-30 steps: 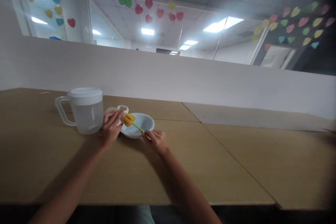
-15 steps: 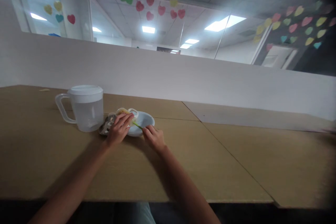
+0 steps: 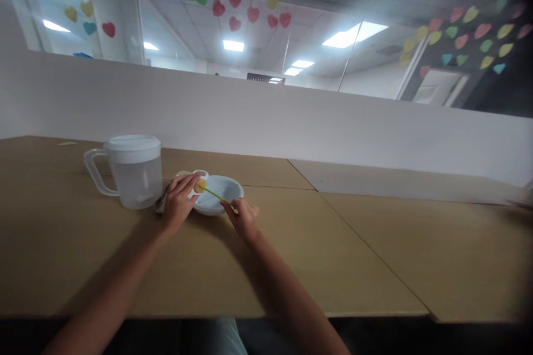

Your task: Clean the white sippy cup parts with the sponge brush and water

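Note:
My left hand [image 3: 177, 205] is closed around a white piece with rounded loops [image 3: 202, 173], and its fingers cover much of it. A yellow round part [image 3: 200, 185] shows at the white piece, beside my fingertips. My right hand [image 3: 245, 215] pinches a thin green stick [image 3: 214, 194]. The stick slants up and left across the bowl, and its far end meets the yellow part; whether they are joined I cannot tell. Below the stick stands a pale bluish-white bowl [image 3: 227, 186], between my hands. A shiny grey item [image 3: 160, 204] is mostly hidden behind my left hand.
A clear lidded pitcher [image 3: 139, 177] with a handle stands left of my left hand. The brown tabletop [image 3: 333, 266] has seams and a front edge near me. Behind it rises a white partition [image 3: 250, 116]. A small flat scrap [image 3: 67, 143] lies at the back left.
The white piece has turned and shifted left with my left hand, showing the yellow part more plainly. More of the green stick is visible between my hands.

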The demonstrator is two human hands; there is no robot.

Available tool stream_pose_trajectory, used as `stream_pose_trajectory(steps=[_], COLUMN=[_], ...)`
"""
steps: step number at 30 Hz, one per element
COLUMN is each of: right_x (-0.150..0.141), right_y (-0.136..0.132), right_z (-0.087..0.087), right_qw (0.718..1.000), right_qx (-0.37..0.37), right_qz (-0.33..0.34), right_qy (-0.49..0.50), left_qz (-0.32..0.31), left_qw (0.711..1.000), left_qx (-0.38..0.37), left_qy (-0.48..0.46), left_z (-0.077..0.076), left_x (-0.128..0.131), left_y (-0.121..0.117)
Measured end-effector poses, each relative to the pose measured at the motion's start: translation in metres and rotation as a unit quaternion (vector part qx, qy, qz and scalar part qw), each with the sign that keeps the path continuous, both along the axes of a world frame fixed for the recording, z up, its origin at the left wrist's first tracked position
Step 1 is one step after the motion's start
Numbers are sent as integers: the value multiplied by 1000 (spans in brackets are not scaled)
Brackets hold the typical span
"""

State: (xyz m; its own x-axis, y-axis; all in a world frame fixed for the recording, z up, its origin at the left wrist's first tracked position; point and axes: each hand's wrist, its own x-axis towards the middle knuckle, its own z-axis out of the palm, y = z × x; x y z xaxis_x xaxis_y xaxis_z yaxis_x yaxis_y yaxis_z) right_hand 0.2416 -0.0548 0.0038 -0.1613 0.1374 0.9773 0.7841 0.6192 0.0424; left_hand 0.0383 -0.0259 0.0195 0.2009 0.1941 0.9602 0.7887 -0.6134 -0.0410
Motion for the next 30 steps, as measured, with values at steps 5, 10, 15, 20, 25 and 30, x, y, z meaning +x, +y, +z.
stream_pose_trajectory(steps=[5,10,15,20,25,30], right_x=[0,5,10,12,36,69], right_y=[-2,0,0,4,21,38], right_z=[1,10,19,22,15,1], right_qw=[993,957,922,900,861,809], right_qx=[-88,-168,-213,-240,-217,-262], right_qz=[63,81,98,102,-33,-143], right_qy=[44,221,308,348,459,507], left_qz=[-39,-6,23,45,49,81], left_qw=[995,998,997,996,998,995], left_qx=[16,13,9,0,4,17], left_qy=[88,53,68,80,36,52], left_z=[1,3,7,6,6,9], left_x=[3,-9,-12,-14,-21,-30], left_y=[-5,1,2,4,6,7])
